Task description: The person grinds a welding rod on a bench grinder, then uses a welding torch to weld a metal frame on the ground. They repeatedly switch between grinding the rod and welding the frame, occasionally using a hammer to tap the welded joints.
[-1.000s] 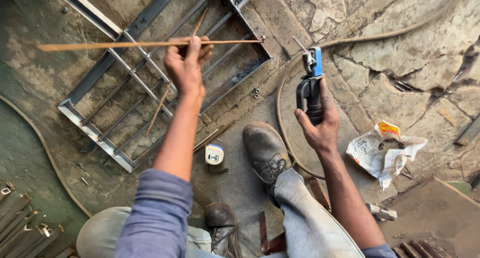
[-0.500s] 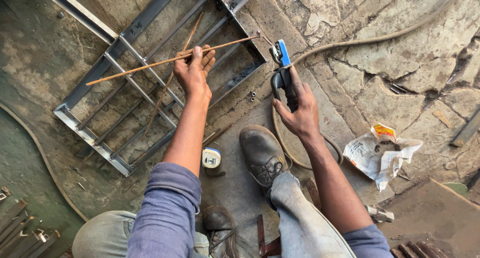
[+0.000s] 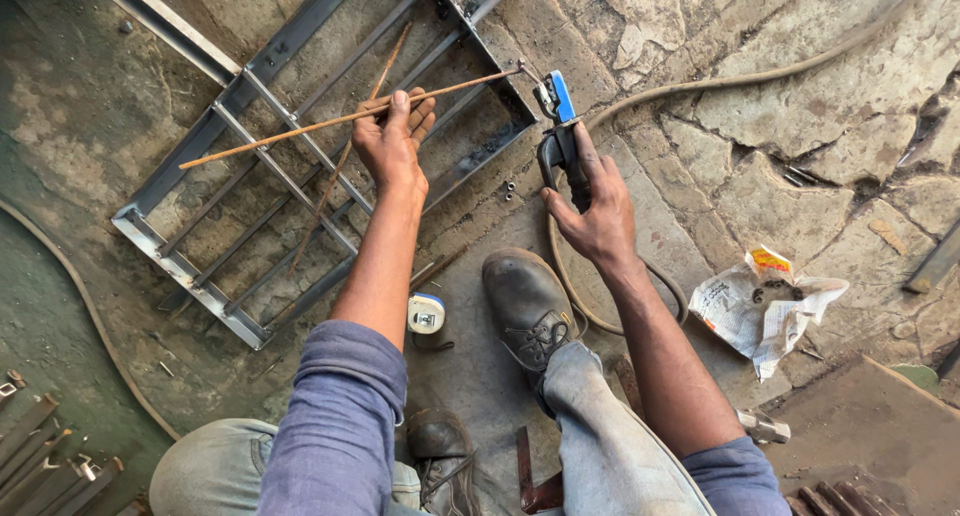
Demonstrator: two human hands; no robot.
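Pinching a thin welding rod point(image 3: 345, 122) between thumb and curled fingers, the left hand point(image 3: 392, 141) sits just above the centre of the frame, over a rectangular steel grille frame point(image 3: 210, 296) that lies flat on the stone floor point(image 3: 700, 36). The rod runs on a slant from the left-centre of the frame up toward the upper middle, and its upper right tip meets the head of an electrode holder point(image 3: 556, 111) with a blue and black body. The right hand point(image 3: 598, 211), right of centre, has its fingers wrapped tight around the holder's dark handle. A thick cable point(image 3: 760, 74) curves across the upper right of the frame toward the holder, and another loop of it shows beside the right forearm.

Below the hands, near the middle of the frame, a worn black leather shoe point(image 3: 527, 311) rests on the floor, with a small tape measure point(image 3: 427, 313) just to its left. A second shoe point(image 3: 440, 456) shows at the bottom centre. Crumpled printed paper point(image 3: 765, 311) lies at right, well apart from the hands. Short steel offcuts point(image 3: 40, 456) are heaped in the lower left corner. A second thin rod point(image 3: 345, 156) lies across the grille bars beneath the left hand.
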